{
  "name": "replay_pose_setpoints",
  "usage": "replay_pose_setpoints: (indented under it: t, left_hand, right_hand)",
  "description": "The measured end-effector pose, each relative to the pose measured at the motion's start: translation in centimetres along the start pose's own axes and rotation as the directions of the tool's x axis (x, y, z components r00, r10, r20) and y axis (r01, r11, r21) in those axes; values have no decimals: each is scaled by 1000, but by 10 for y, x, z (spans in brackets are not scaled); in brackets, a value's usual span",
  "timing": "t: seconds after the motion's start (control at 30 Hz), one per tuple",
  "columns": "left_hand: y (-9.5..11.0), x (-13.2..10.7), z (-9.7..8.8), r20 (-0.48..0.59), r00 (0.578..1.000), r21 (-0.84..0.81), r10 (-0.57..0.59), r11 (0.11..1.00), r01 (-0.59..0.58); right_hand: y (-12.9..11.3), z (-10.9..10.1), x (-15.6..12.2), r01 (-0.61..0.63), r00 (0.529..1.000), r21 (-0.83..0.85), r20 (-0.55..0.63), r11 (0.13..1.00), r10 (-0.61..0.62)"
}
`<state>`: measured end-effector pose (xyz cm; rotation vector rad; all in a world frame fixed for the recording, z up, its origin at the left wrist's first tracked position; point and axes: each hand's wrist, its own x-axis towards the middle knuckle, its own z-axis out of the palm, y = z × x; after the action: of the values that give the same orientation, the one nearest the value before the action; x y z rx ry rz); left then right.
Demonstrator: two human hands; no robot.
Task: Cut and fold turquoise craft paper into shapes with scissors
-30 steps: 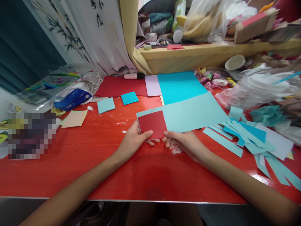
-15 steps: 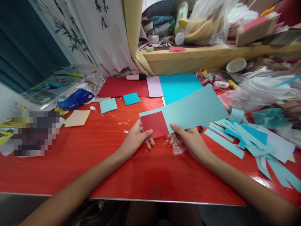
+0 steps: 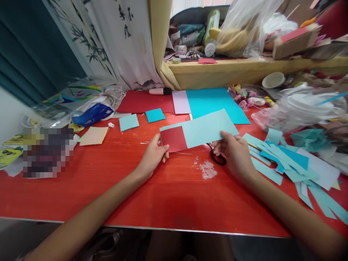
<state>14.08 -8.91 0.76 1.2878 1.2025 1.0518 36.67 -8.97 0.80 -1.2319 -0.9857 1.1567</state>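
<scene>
My left hand (image 3: 153, 154) pinches a dark red paper square (image 3: 173, 139) against the left end of a long pale blue paper sheet (image 3: 207, 128), held just above the red table (image 3: 152, 192). Fingers of my right hand (image 3: 236, 152) are closed on the sheet's lower right edge. Black-handled scissors (image 3: 217, 156) lie on the table under the sheet, beside my right hand. A whitish smear (image 3: 208, 169) marks the table in front of them.
Blue paper strips and offcuts (image 3: 285, 163) pile at the right. Red, lilac and bright blue sheets (image 3: 212, 103) lie behind, with small blue squares (image 3: 141, 119) and a tan pad (image 3: 94, 136) at the left. Plastic bags (image 3: 299, 105) and a cluttered shelf (image 3: 244, 69) crowd the back right.
The pale blue sheet has been lifted and drawn leftward off the strip pile. My right hand slid from beside the red square to the sheet's right edge, uncovering the scissors.
</scene>
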Motion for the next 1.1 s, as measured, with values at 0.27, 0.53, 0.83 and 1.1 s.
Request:
replay_pose_setpoints:
  t: [0.27, 0.53, 0.83, 1.1]
  left_hand:
    - [-5, 18, -14, -135, 988, 169, 74, 984, -50]
    - [-1, 23, -24, -168, 982, 244, 90, 969, -47]
    - [-3, 24, -21, -145, 985, 100, 89, 992, -75]
    - [1, 21, -23, -138, 990, 64, -8, 998, 17]
  right_hand:
    - [6, -9, 13, 96, 995, -66, -12, 993, -97]
    - [6, -6, 12, 107, 993, -51, 48, 993, -105]
    - [7, -2, 8, 93, 989, 9, 111, 996, -93]
    - [7, 1, 5, 109, 989, 10, 98, 994, -109]
